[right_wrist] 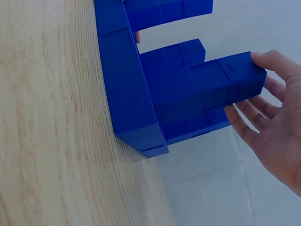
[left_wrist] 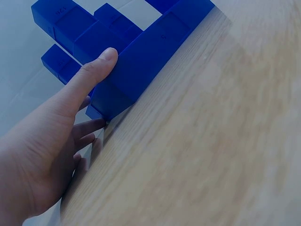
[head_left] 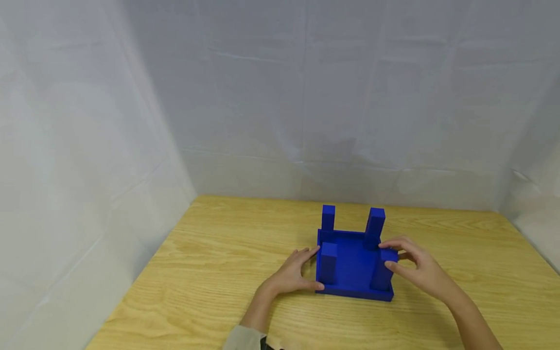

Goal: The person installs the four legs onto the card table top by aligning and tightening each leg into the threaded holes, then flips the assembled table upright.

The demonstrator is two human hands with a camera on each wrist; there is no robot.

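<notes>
The blue stool (head_left: 354, 265) lies upside down near the middle of the table (head_left: 210, 272), closer to its far edge, seat flat on the wood and all four legs standing up, so I judge the assembling mostly done and the turning upright left. My left hand (head_left: 292, 274) rests against its left side, fingers fairly straight and thumb pressed on the seat's edge, while my right hand (head_left: 415, 267) pinches the near right leg (head_left: 381, 274) between thumb and fingertips.
</notes>
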